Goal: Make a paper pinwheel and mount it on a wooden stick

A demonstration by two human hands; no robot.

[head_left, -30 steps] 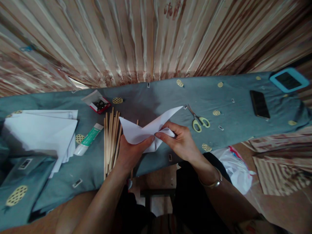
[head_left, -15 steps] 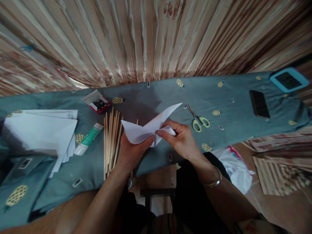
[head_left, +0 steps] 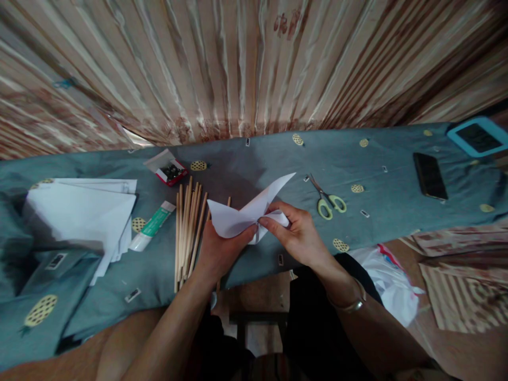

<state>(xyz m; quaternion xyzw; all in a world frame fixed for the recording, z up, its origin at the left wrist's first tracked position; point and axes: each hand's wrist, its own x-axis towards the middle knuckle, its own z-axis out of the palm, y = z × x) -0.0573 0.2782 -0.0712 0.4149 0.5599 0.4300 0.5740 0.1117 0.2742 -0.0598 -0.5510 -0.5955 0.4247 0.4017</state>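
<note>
A white paper pinwheel (head_left: 232,219), its corners curled in toward the middle, is held up over the near edge of the cloth. My left hand (head_left: 224,246) grips it from the left, the thumb pressing near its centre. From the right, my right hand (head_left: 291,230) pinches a folded-in flap at the centre between thumb and fingers. What lies under the fingertips is hidden. Beside my left hand lie several thin wooden sticks (head_left: 186,227). Green-handled scissors (head_left: 326,198) rest to the right of my right hand.
On the grey-green cloth (head_left: 381,201) are a stack of white paper (head_left: 79,211), a green-and-white glue tube (head_left: 153,226), a small red box of dark pins (head_left: 171,172), a phone (head_left: 429,175) and a blue-framed tablet (head_left: 478,136). A white plastic bag (head_left: 391,280) sits lower right.
The whole view has shifted slightly, so things appear a little farther right. Both hands keep their hold on the paper pinwheel, with hardly any other movement.
</note>
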